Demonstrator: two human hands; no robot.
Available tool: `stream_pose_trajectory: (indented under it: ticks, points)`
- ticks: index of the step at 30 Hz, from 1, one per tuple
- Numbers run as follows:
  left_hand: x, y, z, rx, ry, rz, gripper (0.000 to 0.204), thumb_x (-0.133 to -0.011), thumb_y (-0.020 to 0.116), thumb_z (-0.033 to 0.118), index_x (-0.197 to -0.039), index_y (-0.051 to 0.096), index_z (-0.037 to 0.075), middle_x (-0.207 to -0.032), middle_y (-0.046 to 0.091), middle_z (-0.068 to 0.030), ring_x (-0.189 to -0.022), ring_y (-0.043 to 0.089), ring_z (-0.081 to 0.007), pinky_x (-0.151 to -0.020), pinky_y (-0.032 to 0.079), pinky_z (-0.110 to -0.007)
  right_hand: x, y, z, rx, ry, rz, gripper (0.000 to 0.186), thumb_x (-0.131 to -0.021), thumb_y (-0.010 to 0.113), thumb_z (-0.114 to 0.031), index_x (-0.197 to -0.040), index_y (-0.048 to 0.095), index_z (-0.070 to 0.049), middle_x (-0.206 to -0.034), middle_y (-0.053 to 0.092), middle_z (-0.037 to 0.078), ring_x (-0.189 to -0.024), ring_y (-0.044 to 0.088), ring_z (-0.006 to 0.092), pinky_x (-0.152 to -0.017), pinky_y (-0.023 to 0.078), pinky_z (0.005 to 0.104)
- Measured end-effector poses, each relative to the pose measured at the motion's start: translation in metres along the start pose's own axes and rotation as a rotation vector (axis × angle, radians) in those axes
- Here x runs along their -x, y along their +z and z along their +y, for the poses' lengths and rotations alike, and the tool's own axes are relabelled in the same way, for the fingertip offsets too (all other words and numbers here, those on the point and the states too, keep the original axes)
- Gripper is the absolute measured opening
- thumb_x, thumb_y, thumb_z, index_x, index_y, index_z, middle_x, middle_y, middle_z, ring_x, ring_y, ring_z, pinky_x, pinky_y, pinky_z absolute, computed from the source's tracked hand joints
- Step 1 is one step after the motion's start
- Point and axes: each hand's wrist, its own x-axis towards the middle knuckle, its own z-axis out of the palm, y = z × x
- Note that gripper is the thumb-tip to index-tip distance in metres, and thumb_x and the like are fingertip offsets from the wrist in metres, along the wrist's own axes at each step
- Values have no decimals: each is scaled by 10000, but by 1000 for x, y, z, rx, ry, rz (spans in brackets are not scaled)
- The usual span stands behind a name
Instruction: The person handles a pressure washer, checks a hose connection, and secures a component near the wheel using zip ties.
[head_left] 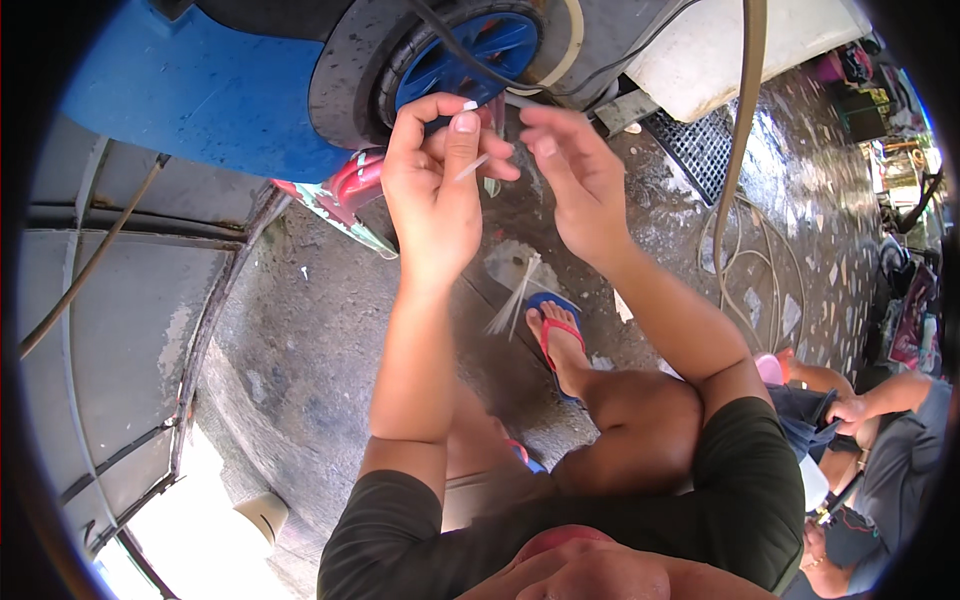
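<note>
Filling the left side, one grey gate [130, 330] runs off the rim, with one stick [95, 255] slanting across it. One blue panel [205, 95] spans the top left; one pale tub [262, 516] sits low, washed by glare. One wheel [470, 55] with blue spokes follows, its upper edge cut off. Before it the left hand [436, 190] is raised, finger and thumb pinching around one thin white strip [470, 168]; part of the strip is hidden by the fingers. A white bit [470, 105] shows at the index fingertip, too small to name.

Below, one bundle [521, 290] of pale strips lies by the foot, too blurred to count. Two flip-flops [541, 299] show, one mostly covered by a leg. Just right of the strip, the right hand [585, 185] is up, fingers apart and loosely bent, their tips blurred.

Farther right lie one black grate [692, 155] and one hanging hose [743, 130], cut off at the top, with loops [775, 255] on the floor [800, 200] beside it. At the far right, another person [890, 480] is partly cut off by the dark rim.
</note>
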Motion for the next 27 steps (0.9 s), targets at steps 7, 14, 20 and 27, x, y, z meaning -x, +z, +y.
stream_pose_trajectory:
  ticks: [7, 14, 20, 27]
  points:
    - [-3, -13, -6, -162, 180, -17, 140, -1029, 561, 84, -1129, 554, -13, -837, 711, -83, -718, 625, -66, -649, 506, -222, -28, 17, -35, 262, -586, -394, 256, -850, 706, -14, -1082, 759, -108, -1014, 593, 63, -923, 595, 194, -783, 512, 301]
    - [3, -12, -2, -72, 79, -43, 163, -992, 591, 27, -1148, 563, -11, -871, 706, -58, -817, 636, -64, -729, 494, -201, -34, 12, -44, 359, -645, -544, 228, -793, 744, -51, -998, 765, -150, -990, 583, 34, -905, 575, 194, -721, 488, 317]
    - [-1, -14, -9, -81, 105, 39, 180, -968, 644, 27, -1135, 598, -20, -903, 705, -65, -803, 637, -75, -740, 499, -204, -28, 12, -48, 477, -771, -569, 117, -851, 716, -66, -959, 674, -80, -973, 613, 38, -890, 586, 184, -752, 483, 286]
    - [0, -11, -9, -567, 399, 215, 120, -887, 743, 57, -994, 750, 2, -926, 715, -85, -637, 627, -84, -556, 495, -222, -11, 13, -31, -226, 302, -327, 121, -964, 626, -119, -992, 633, -2, -877, 640, 23, -662, 513, 51, -616, 426, 211]
